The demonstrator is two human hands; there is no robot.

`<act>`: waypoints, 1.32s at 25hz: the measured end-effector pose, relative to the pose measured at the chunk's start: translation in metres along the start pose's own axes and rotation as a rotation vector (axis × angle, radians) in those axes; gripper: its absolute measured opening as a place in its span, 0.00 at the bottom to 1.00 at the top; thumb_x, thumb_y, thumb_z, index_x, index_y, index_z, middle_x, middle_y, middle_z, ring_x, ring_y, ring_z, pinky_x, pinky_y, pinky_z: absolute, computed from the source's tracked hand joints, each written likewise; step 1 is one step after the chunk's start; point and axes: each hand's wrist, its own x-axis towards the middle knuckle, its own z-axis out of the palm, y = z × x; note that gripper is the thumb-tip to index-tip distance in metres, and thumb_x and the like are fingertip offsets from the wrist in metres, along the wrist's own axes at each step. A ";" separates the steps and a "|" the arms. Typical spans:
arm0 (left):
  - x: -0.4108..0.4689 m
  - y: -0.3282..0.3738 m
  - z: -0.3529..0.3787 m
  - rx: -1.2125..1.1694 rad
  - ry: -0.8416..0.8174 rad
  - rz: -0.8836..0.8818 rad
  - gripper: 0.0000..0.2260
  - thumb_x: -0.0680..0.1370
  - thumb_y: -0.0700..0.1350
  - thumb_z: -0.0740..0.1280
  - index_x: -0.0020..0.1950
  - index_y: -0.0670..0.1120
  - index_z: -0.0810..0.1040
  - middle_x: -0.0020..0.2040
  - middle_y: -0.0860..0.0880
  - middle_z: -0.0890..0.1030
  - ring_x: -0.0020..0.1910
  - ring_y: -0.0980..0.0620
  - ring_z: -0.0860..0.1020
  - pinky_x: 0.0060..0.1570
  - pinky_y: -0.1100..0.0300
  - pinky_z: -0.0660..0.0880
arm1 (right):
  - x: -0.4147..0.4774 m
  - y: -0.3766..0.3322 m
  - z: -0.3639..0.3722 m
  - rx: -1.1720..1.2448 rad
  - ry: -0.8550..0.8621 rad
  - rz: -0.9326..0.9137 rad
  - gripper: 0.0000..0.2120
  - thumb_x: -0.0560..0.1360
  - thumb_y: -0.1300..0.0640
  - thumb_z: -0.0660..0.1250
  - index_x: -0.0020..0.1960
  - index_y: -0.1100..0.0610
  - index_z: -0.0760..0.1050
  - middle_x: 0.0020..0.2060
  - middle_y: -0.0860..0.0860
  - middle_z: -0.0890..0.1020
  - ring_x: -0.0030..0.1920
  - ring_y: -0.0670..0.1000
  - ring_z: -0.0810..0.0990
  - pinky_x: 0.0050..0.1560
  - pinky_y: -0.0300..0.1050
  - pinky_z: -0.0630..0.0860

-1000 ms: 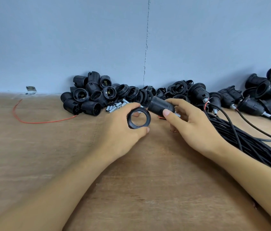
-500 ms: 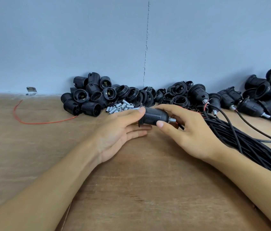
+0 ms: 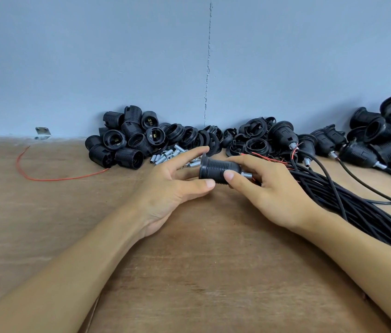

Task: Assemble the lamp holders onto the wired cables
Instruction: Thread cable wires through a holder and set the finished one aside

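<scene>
In right hand (image 3: 278,195), ribbed black holder (image 3: 216,168)

Bright, soft, even light covers the desk (image 3: 189,272), leaving faint shadows. Sharp at the desk's middle; wide-angle distortion bows its far edge toward both ends.
</scene>
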 end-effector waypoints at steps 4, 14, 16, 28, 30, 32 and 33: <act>0.002 -0.001 0.003 -0.028 0.089 0.023 0.13 0.78 0.49 0.70 0.62 0.54 0.84 0.58 0.47 0.85 0.58 0.46 0.84 0.60 0.49 0.80 | -0.001 -0.001 0.001 0.024 -0.012 0.037 0.07 0.81 0.48 0.64 0.55 0.43 0.80 0.39 0.40 0.83 0.37 0.39 0.77 0.42 0.33 0.70; 0.001 0.001 0.010 0.011 0.148 -0.021 0.15 0.80 0.50 0.67 0.62 0.43 0.82 0.56 0.42 0.86 0.54 0.45 0.85 0.53 0.53 0.82 | 0.001 0.001 -0.002 0.098 -0.025 0.038 0.09 0.82 0.50 0.65 0.60 0.45 0.80 0.41 0.34 0.82 0.40 0.35 0.79 0.44 0.27 0.69; 0.001 0.002 0.008 0.005 0.129 -0.005 0.17 0.76 0.50 0.70 0.63 0.46 0.82 0.58 0.45 0.85 0.57 0.46 0.84 0.56 0.51 0.81 | 0.002 0.003 -0.004 0.107 -0.056 0.050 0.09 0.82 0.48 0.64 0.58 0.45 0.80 0.41 0.42 0.83 0.36 0.38 0.77 0.42 0.31 0.69; 0.002 -0.003 0.005 0.026 0.237 0.016 0.08 0.69 0.35 0.78 0.43 0.46 0.87 0.48 0.43 0.85 0.51 0.47 0.85 0.50 0.58 0.82 | 0.005 0.004 -0.007 0.294 0.007 0.121 0.12 0.79 0.44 0.62 0.56 0.47 0.81 0.40 0.51 0.84 0.31 0.47 0.74 0.38 0.34 0.72; 0.001 -0.003 0.007 0.062 0.247 0.006 0.09 0.73 0.30 0.74 0.48 0.42 0.84 0.46 0.42 0.86 0.46 0.46 0.86 0.45 0.59 0.82 | 0.004 0.002 -0.006 0.294 -0.015 0.096 0.11 0.81 0.46 0.63 0.57 0.46 0.81 0.40 0.51 0.84 0.31 0.46 0.74 0.36 0.33 0.71; 0.001 -0.001 0.008 0.094 0.258 -0.003 0.12 0.78 0.27 0.66 0.55 0.41 0.82 0.48 0.42 0.87 0.46 0.46 0.87 0.45 0.58 0.83 | 0.002 0.000 -0.005 0.242 -0.037 0.075 0.11 0.81 0.47 0.63 0.59 0.45 0.81 0.40 0.50 0.84 0.32 0.43 0.74 0.37 0.31 0.70; 0.002 0.000 0.009 0.089 0.268 -0.013 0.14 0.79 0.28 0.63 0.58 0.41 0.81 0.50 0.43 0.87 0.48 0.46 0.87 0.46 0.57 0.83 | 0.001 -0.001 -0.004 0.202 -0.051 0.060 0.10 0.82 0.47 0.63 0.59 0.44 0.80 0.40 0.49 0.84 0.33 0.41 0.74 0.38 0.31 0.70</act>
